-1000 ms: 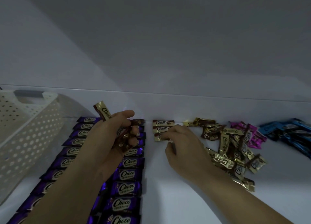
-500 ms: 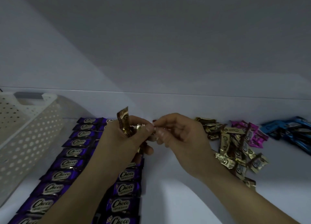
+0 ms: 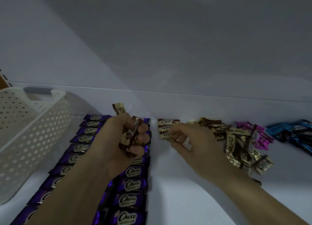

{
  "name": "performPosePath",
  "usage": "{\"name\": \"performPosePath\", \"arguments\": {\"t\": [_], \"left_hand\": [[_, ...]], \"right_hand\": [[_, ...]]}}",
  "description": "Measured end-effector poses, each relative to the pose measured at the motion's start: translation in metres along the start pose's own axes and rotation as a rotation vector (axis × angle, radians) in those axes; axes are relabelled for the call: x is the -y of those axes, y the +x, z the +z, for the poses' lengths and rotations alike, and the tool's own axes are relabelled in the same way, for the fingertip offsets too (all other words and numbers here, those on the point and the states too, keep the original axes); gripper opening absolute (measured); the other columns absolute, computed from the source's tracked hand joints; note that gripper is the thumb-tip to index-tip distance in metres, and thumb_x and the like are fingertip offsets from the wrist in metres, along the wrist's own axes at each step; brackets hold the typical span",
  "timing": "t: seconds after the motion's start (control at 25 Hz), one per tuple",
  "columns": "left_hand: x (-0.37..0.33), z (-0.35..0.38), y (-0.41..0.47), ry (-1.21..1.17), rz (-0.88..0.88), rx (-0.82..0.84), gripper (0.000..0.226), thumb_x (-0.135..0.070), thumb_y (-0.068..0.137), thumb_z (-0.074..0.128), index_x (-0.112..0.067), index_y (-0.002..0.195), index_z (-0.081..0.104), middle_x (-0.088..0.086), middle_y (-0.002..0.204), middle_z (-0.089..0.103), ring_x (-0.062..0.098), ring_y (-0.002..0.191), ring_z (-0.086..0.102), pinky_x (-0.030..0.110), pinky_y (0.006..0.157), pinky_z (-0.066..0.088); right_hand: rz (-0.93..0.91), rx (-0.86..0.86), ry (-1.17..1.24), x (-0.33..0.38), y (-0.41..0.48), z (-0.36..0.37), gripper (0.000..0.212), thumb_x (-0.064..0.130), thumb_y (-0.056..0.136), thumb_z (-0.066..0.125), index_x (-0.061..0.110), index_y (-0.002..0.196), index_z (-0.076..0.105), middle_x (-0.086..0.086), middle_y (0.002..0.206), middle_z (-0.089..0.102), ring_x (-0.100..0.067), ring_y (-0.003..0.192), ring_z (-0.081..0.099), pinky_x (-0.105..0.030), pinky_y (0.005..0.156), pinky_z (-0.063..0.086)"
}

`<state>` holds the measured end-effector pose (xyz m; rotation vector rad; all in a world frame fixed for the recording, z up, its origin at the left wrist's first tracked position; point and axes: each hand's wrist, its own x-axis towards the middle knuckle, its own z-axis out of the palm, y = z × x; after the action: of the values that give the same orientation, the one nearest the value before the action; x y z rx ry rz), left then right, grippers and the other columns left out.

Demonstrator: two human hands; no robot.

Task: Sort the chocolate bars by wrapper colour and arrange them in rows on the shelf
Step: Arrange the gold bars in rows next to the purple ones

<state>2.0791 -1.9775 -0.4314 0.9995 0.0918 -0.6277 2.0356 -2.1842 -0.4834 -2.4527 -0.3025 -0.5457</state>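
At mid-frame, clutching spare gold bars [image 3: 127,138] in left grip [image 3: 116,145] as supply, pinching one bar [image 3: 171,139] onto gold row [image 3: 167,122] with right grip [image 3: 195,145].

The bunch [image 3: 128,136] in the left hand [image 3: 116,147] is gold and dark brown, and so is the bar [image 3: 171,139] pinched by the right hand [image 3: 194,145]. Under the left grip, purple bars [image 3: 84,138] carry white "Choco" lettering. Right of the pinch lie a gold-brown heap [image 3: 239,145], then pink bars [image 3: 259,135], then blue bars [image 3: 293,131]. Far left, the basket [image 3: 33,131] is white, dotted with holes.
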Motion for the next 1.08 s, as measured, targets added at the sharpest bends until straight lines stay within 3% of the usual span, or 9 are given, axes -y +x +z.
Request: {"name": "performPosePath", "arguments": {"t": [0.08,0.16,0.32,0.44,0.52,0.68,0.8,0.96,1.08], "left_hand": [[0.001,-0.002,0.007,0.06,0.014,-0.02,0.01,-0.005,0.08,0.045,-0.007,0.083,0.054,0.008,0.074,0.061,0.013,0.051,0.046,0.018,0.033,0.026],[0.001,-0.003,0.012,0.097,0.025,-0.024,0.014,-0.004,0.087,0.051,-0.004,0.096,0.062,0.012,0.087,0.073,0.014,0.05,0.052,0.02,0.031,0.031],[0.0,-0.006,0.015,0.092,0.068,0.007,0.035,-0.007,0.077,0.058,-0.014,0.11,0.069,0.013,0.091,0.073,0.017,0.05,0.055,0.02,0.033,0.034],[-0.001,-0.008,0.016,0.063,0.04,0.026,0.026,-0.009,0.072,0.057,-0.014,0.094,0.07,0.013,0.085,0.066,0.018,0.05,0.054,0.018,0.035,0.034],[-0.004,-0.007,0.011,0.053,0.003,0.04,0.018,-0.015,0.071,0.056,-0.012,0.086,0.064,0.012,0.084,0.063,0.018,0.052,0.052,0.017,0.036,0.032],[-0.007,-0.003,-0.002,0.028,0.001,0.055,0.021,-0.029,0.068,0.052,-0.012,0.08,0.057,0.012,0.083,0.061,0.018,0.054,0.047,0.019,0.042,0.025],[-0.004,-0.002,-0.005,0.037,0.034,0.032,0.019,-0.025,0.073,0.046,-0.011,0.081,0.057,0.013,0.084,0.061,0.019,0.055,0.046,0.019,0.041,0.026],[-0.002,0.002,-0.006,0.059,0.07,-0.02,0.016,-0.016,0.091,0.042,-0.01,0.09,0.056,0.015,0.086,0.064,0.02,0.055,0.049,0.022,0.038,0.028],[0.0,0.005,-0.005,0.161,0.099,-0.053,0.016,-0.008,0.097,0.045,-0.011,0.092,0.06,0.014,0.088,0.067,0.021,0.054,0.05,0.022,0.039,0.029]], "right_hand": [[-0.071,0.102,-0.105,-0.002,-0.004,0.011,0.011,0.021,0.084,0.074,0.028,0.093,0.072,0.017,0.088,0.064,0.002,0.082,0.053,-0.022,0.072,0.045],[-0.069,0.087,-0.102,-0.001,-0.006,0.011,0.009,0.032,0.084,0.072,0.027,0.091,0.075,0.016,0.089,0.066,0.001,0.086,0.053,-0.024,0.074,0.046],[0.014,-0.077,-0.03,-0.007,-0.006,-0.012,0.005,0.026,0.084,0.077,0.027,0.085,0.073,0.018,0.085,0.064,-0.002,0.084,0.058,-0.01,0.072,0.037],[0.028,0.083,-0.051,-0.012,-0.011,-0.005,0.004,0.027,0.082,0.075,0.03,0.085,0.073,0.018,0.084,0.062,-0.005,0.085,0.058,-0.022,0.074,0.046],[0.029,0.104,-0.096,-0.013,-0.014,0.007,0.007,0.023,0.084,0.071,0.03,0.085,0.073,0.017,0.085,0.06,-0.005,0.086,0.056,-0.029,0.077,0.049],[0.063,0.053,-0.102,-0.015,-0.015,0.011,0.012,0.019,0.087,0.07,0.029,0.092,0.073,0.019,0.087,0.056,-0.004,0.087,0.054,-0.025,0.076,0.047],[0.075,0.069,-0.128,-0.015,-0.015,0.014,0.016,0.022,0.09,0.068,0.028,0.104,0.074,0.02,0.093,0.053,-0.004,0.093,0.053,-0.026,0.08,0.048],[0.069,0.079,-0.128,-0.014,-0.016,0.013,0.017,0.023,0.091,0.066,0.03,0.105,0.074,0.018,0.097,0.056,-0.006,0.097,0.052,-0.033,0.081,0.05],[0.064,0.069,-0.136,-0.012,-0.014,0.013,0.017,0.023,0.09,0.068,0.03,0.104,0.074,0.018,0.098,0.055,-0.005,0.097,0.052,-0.028,0.083,0.048]]}}
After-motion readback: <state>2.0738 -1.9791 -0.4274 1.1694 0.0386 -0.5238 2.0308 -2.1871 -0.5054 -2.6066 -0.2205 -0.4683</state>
